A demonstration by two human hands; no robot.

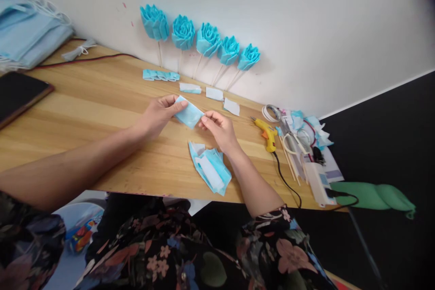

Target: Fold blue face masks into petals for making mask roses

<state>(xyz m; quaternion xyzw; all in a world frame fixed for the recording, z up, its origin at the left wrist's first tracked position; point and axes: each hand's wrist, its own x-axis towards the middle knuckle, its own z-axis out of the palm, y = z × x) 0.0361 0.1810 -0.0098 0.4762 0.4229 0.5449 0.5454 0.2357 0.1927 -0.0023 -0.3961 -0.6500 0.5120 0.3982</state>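
A light-blue rectangle of face-mask fabric point(189, 113) is held above the wooden table between both hands. My left hand point(163, 111) pinches its upper left corner, thumb on top. At the right corner, my right hand point(219, 130) grips the same piece between thumb and fingers. Just below lies a loose pile of blue and white fabric pieces point(212, 170). Behind my hands, a pleated blue strip point(161, 75) and several small pieces, such as a white-and-blue one point(190, 88), lie in a row. Several blue fabric roses on sticks point(183, 31) lean against the wall.
To the right are a yellow glue gun point(267, 133) with a black cord, scissors point(295, 142), a tape roll point(271, 113), a white power strip point(320, 183) and a green balloon-like object point(374, 195). Stacked face masks point(30, 31) and a dark phone point(20, 95) sit at left.
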